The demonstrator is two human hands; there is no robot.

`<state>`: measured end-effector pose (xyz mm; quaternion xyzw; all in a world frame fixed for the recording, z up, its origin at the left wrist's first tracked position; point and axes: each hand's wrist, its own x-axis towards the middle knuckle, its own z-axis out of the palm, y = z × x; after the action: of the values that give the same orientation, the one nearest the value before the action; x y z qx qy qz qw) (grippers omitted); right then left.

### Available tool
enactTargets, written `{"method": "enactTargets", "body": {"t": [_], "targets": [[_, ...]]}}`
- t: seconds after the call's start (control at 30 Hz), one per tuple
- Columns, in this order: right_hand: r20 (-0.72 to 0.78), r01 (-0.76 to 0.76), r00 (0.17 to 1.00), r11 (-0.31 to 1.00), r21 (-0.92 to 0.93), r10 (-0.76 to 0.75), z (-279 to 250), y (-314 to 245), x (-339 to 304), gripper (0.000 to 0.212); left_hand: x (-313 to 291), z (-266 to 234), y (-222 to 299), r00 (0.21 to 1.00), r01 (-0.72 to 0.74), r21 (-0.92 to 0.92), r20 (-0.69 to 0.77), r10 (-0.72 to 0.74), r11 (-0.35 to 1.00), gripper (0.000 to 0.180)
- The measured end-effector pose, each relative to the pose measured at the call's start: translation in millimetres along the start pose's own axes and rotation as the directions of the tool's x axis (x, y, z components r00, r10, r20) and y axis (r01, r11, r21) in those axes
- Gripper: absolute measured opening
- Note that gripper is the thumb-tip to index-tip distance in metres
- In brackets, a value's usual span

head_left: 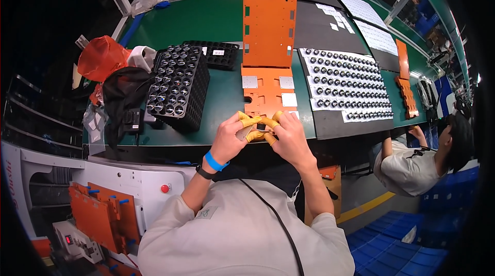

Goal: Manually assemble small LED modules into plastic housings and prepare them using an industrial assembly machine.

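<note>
My left hand and my right hand meet at the table's front edge, yellow covers on the fingertips. Pinched in the left fingers is a thin light-grey plate, tilted. The right fingers close on its other side, around a small dark part that I cannot make out. Just beyond the hands lies an orange hinged fixture, its slotted lid swung back. Pale square plates sit in its near half; the hands hide its front end.
Left of the fixture stands a stack of black trays with shiny round parts. A black foam board at right carries white strips with rows of round black parts. An orange bag lies far left. Another person works at right, near a second orange fixture.
</note>
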<state>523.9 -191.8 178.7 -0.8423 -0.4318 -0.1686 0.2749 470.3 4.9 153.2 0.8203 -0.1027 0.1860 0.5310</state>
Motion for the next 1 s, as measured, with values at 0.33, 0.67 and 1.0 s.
{"method": "enactTargets", "body": {"t": [0.33, 0.67, 1.0], "targets": [[-0.104, -0.274, 0.954, 0.959, 0.064, 0.280, 4, 8, -7, 0.045, 31, 4, -47, 0.927, 0.249, 0.208, -0.336, -0.170, 0.946, 0.023], [-0.065, -0.346, 0.933, 0.933, 0.105, 0.353, 7, 10, -20, 0.047, 49, 17, -63, 0.893, 0.447, 0.355, -0.239, -0.383, 0.821, 0.022], [-0.031, -0.238, 0.967, 0.941, 0.242, 0.252, 16, -15, 16, 0.036, 52, 15, -61, 0.861, 0.507, 0.372, -0.187, -0.473, 0.777, 0.024]]}}
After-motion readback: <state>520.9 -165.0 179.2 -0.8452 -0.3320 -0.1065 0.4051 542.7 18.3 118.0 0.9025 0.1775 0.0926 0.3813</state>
